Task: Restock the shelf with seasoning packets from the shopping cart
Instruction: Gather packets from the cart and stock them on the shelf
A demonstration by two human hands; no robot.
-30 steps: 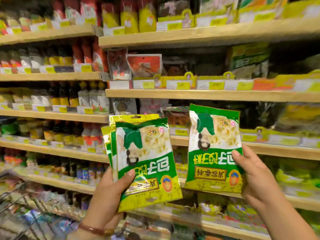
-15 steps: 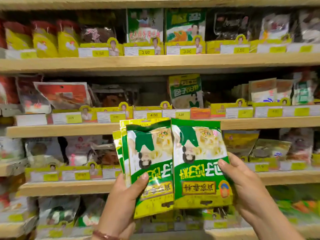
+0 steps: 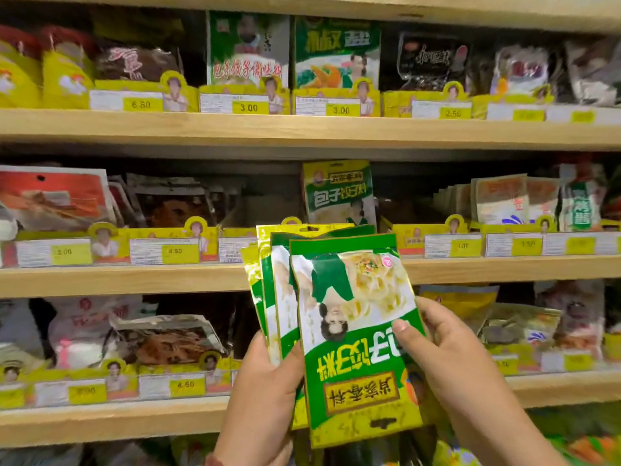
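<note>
Both hands raised in front of a wooden shelf unit (image 3: 302, 129), holding a fanned stack of green-and-yellow seasoning packets (image 3: 356, 331) upside down — print and the pictured figure inverted. At least three packets overlap; exact count can't be told.

Left hand (image 3: 265, 398) grasps the rear packets from the left and below, thumb over their lower front. Right hand (image 3: 450, 358) grips the front packet at its right edge, thumb (image 3: 408, 334) pressed on the printed face, fingers (image 3: 433, 311) behind. The front packet lies over the others, touching them.

The stack sits in the air before the lip of the middle shelf board (image 3: 134, 280), not resting on it.

Shelf contents:
- Middle shelf, just above and behind the held stack — one matching green packet (image 3: 339, 193) standing upright, right way up, with a dim gap to its left. Left of that, red and brown pouches (image 3: 53, 196) lean back. To the right, pale packets (image 3: 500, 200) stand in a row.
- Top shelf: yellow bags (image 3: 64, 79) at left, two green-and-white packets (image 3: 248, 48) in the centre, dark pouches at right.
- Lower shelf: crumpled clear pouches (image 3: 164, 338) at left.

Yellow price tags (image 3: 248, 107) run along every shelf front; readable ones show 3.00 and 4.50.
</note>
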